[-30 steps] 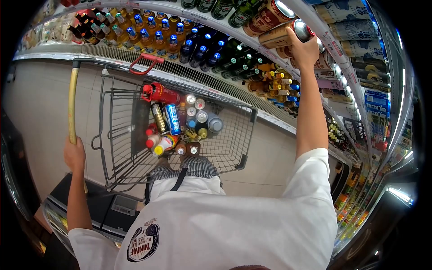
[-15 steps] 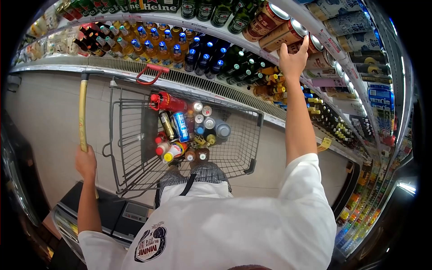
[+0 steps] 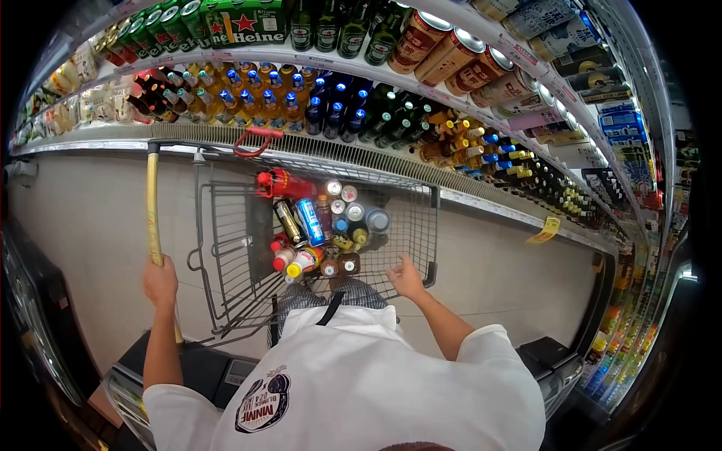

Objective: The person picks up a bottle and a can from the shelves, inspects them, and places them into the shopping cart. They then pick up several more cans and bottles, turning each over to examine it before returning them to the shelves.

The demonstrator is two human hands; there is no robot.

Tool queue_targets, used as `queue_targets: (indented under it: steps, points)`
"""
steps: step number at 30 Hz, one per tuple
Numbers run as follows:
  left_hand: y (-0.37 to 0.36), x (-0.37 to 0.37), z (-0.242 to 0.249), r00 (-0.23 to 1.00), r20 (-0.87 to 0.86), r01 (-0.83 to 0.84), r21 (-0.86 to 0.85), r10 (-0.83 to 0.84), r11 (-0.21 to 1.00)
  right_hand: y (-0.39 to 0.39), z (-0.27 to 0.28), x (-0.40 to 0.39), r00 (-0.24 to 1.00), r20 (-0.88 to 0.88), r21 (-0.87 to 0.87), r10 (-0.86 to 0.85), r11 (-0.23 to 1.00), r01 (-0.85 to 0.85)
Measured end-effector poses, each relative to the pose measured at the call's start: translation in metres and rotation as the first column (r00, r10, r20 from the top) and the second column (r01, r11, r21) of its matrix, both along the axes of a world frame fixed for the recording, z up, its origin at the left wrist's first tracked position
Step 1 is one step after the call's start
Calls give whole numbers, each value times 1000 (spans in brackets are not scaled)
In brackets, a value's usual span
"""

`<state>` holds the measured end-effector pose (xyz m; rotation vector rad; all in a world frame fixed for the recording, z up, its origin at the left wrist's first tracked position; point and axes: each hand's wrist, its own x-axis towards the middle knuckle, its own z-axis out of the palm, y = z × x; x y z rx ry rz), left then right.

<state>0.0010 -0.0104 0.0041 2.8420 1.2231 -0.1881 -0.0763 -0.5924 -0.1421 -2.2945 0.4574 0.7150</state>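
My left hand is wrapped round the yellow handle of a wire shopping cart. Over the cart's near right part hangs my right hand, its fingers apart with nothing in them. In the cart, to the left of that hand, lie a red bottle, a blue can, a black and gold can, a yellow-capped bottle and several upright cans and bottles. A clear bottle stands farther right among them.
Shelves run along the far side, with green beer bottles, large brown cans, a green carton and blue-capped bottles. A yellow tag sticks out from the lower shelf edge. Dark bins stand behind me.
My right hand has left the brown cans on the upper shelf and come down empty over the cart. My left hand stays on the handle. The view has shifted slightly.
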Motion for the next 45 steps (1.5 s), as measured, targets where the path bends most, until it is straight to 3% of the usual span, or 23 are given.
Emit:
queue_targets:
  steps: [4, 7, 8, 11, 15, 17, 20, 23, 26, 29, 35, 41, 45]
  points:
    - [-7, 2, 9, 1000, 5, 5, -58, -5, 998, -3, -2, -86, 996, -28, -66, -85, 994, 83]
    - [-5, 0, 14, 999, 27, 28, -107, -26, 994, -6, -14, -95, 985, 23, -74, -171, 982, 172]
    - [-4, -1, 13, 999, 39, 36, -126, -32, 991, -9, -18, -89, 978, -36, -124, -204, 972, 198]
    - [1, -6, 11, 995, 76, 73, -167, -61, 983, -11, -4, -64, 792, -139, 124, -594, 783, 609]
    - [11, -10, 4, 992, 112, 80, -234, -55, 969, -11, 25, -55, 718, -83, 218, -691, 691, 689]
    - [18, -11, -3, 991, 129, 61, -280, -25, 958, -7, 35, -61, 719, -117, 205, -685, 692, 692]
    - [21, -15, -3, 952, 307, 112, -364, 5, 925, 9, 51, -77, 697, -172, 173, -696, 675, 717]
    - [57, -12, -59, 908, 358, 70, -638, 216, 767, 30, 48, -118, 671, -196, 151, -715, 655, 741]
    - [69, -7, -61, 961, 202, 54, -803, 186, 594, 54, 47, -163, 657, -241, 108, -714, 653, 749]
    - [58, -8, -21, 988, 44, -12, -933, 146, 360, 77, 60, -198, 626, -275, 60, -730, 637, 769]
    - [70, -8, -27, 996, 71, 60, -979, 48, 197, 81, 66, -252, 604, -257, -29, -754, 631, 775]
    - [61, -12, -22, 979, 131, 106, -981, 156, 160, 77, 84, -244, 615, -206, 4, -761, 627, 779]
    - [62, -11, -30, 973, 186, 146, -954, 135, 262, 83, 88, -226, 652, -153, 69, -742, 651, 756]
